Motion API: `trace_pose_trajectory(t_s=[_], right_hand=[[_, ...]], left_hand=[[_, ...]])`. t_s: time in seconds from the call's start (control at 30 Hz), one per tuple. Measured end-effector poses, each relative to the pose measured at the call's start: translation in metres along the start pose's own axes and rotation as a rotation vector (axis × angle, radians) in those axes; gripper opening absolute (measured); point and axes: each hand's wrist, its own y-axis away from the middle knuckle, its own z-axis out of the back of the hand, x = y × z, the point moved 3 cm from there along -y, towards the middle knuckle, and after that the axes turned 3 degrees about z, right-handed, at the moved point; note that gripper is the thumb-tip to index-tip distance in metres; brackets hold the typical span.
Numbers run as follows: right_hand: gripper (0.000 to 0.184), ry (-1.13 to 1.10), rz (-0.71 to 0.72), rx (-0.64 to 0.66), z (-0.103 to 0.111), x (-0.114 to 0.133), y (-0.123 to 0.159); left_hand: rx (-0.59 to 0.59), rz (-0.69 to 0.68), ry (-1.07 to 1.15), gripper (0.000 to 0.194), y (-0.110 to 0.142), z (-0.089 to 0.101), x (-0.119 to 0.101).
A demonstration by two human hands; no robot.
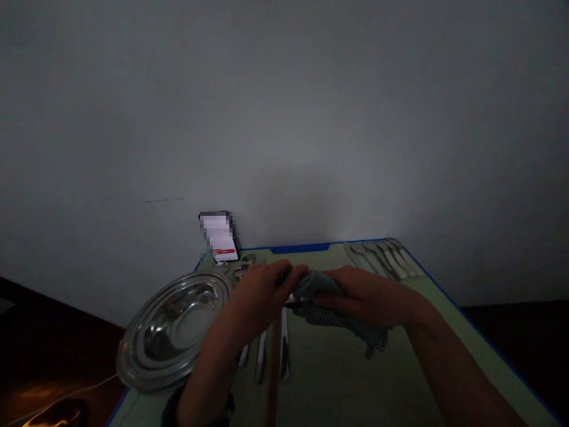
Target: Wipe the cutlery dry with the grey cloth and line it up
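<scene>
My left hand (267, 290) is closed over one end of a shiny metal utensil (291, 299). Only a short bit of it shows, so its kind is hidden. My right hand (367, 295) grips a grey-green cloth (351, 323), bunched around the utensil's other end, with a checked part hanging below. Both hands are close together above the table. Beneath them lie several metal cutlery handles (284, 353) and a brown stick, perhaps a chopstick (272, 379). Spoons (249, 259) lie behind my left hand.
Nested steel basins (131, 356) stand at the table's left edge. A lit phone (220, 237) leans on the wall at the back left. Several pieces of cutlery (391, 260) lie in a row at the back right. The green table (347, 385) has a blue edge.
</scene>
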Motion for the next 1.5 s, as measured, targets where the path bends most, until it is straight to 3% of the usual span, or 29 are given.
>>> trace_pose_trajectory(t_s=[0.13,0.37,0.5,0.57,0.63,0.73,0.83,1.07,1.23,1.5], right_hand=[[0.024,-0.043,-0.002,-0.055,-0.006,0.004,-0.007],[0.034,-0.1,-0.085,-0.185,0.003,-0.007,-0.004],[0.05,-0.109,-0.26,-0.435,0.021,-0.019,0.009],[0.054,-0.124,-0.269,-0.543,0.026,-0.018,0.013],[0.054,-0.134,-0.165,-0.511,0.023,-0.011,0.012],[0.049,-0.071,-0.009,-0.323,0.007,0.002,0.003],[0.049,0.066,0.007,-0.241,-0.008,0.006,-0.006],[0.032,0.147,0.03,-0.353,-0.003,0.005,-0.012],[0.022,-0.041,0.001,-0.461,0.006,0.011,-0.009],[0.02,-0.168,0.022,-0.302,-0.005,0.018,-0.01]], left_hand=[[-0.039,0.019,0.028,0.039,-0.001,-0.005,-0.005],[-0.138,0.177,0.273,0.039,-0.002,0.006,0.007],[-0.217,0.295,0.375,0.038,-0.002,0.011,0.014],[-0.258,0.321,0.39,0.038,-0.001,0.011,0.015],[-0.281,0.328,0.41,0.038,-0.001,0.009,0.014],[-0.286,0.325,0.447,0.038,-0.002,0.004,0.011],[-0.287,0.315,0.41,0.036,-0.003,0.002,0.01],[-0.242,0.289,0.428,0.035,-0.003,0.003,0.006],[-0.199,0.204,0.497,0.033,0.001,0.004,0.004],[-0.177,0.057,0.383,0.032,0.006,0.006,0.004]])
